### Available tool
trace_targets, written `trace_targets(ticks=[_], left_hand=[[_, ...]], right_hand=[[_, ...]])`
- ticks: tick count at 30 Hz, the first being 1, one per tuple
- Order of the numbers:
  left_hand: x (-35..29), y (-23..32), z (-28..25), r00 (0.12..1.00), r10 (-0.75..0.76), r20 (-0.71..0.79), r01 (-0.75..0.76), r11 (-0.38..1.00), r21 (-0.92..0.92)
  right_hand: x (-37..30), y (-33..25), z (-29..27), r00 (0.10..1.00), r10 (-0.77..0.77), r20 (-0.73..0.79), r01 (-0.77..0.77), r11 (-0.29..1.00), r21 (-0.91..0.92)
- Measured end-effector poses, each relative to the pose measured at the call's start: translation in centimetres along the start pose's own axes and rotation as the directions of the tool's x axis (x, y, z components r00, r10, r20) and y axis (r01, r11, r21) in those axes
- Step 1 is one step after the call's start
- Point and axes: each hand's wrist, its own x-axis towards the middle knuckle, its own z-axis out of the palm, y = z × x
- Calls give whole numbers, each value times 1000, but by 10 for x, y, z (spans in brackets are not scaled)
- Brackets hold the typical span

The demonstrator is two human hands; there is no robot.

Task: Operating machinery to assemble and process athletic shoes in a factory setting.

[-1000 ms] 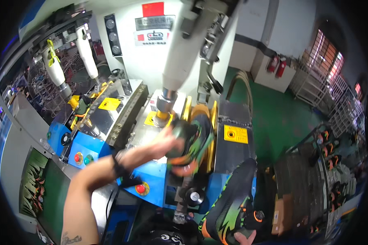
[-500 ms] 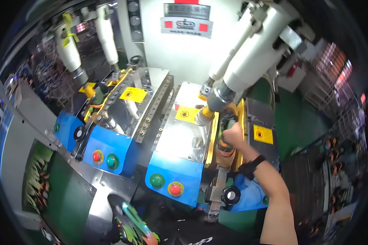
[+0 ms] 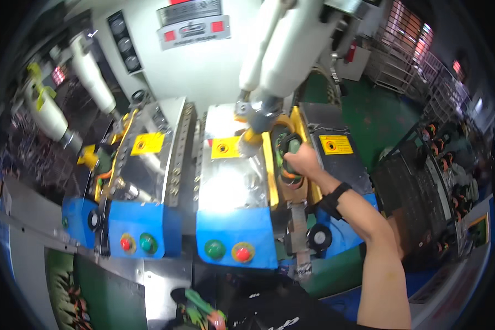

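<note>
My right hand, with a black band round its wrist, is closed on a dark shoe with green and orange parts. That shoe sits upright in the slot between the yellow-edged pads of the right-hand press station. Just left of it, a white press cylinder comes down with a yellow lower end. A second green, black and orange shoe shows at the lower edge, close to my dark clothing. My left hand does not show; whether it holds this second shoe is hidden.
Blue control panels carry a green button and a red button. A second press station stands at left, with another shoe in it. A black round knob lies below my right wrist. Several shoes hang on a rack at right.
My view has turned, so the machine sits further left in it. My right hand stays on the shoe in the press. The lower shoe has sunk nearer the bottom edge.
</note>
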Motion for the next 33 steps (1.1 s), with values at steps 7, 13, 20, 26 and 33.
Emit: trace_targets(ticks=[7, 13, 20, 26, 33], left_hand=[[53, 24, -34, 991, 53, 124, -44, 996, -77], [46, 34, -58, 995, -69, 68, 62, 993, 96], [17, -28, -110, 926, 376, -30, -369, 884, -286], [8, -33, -154, 722, 475, -503, -491, 864, 112], [131, -28, -213, 866, 419, -273, -373, 905, 206]], right_hand=[[-178, -81, 75, 556, -824, -105, 830, 557, 26], [-225, -104, 176, 563, -733, 382, 826, 476, -303], [-342, -32, 200, 332, -908, 255, 773, 417, 479], [-426, -27, 213, 209, -774, 598, 375, 628, 682], [-430, -65, 246, 224, -796, 563, 500, 589, 635]])
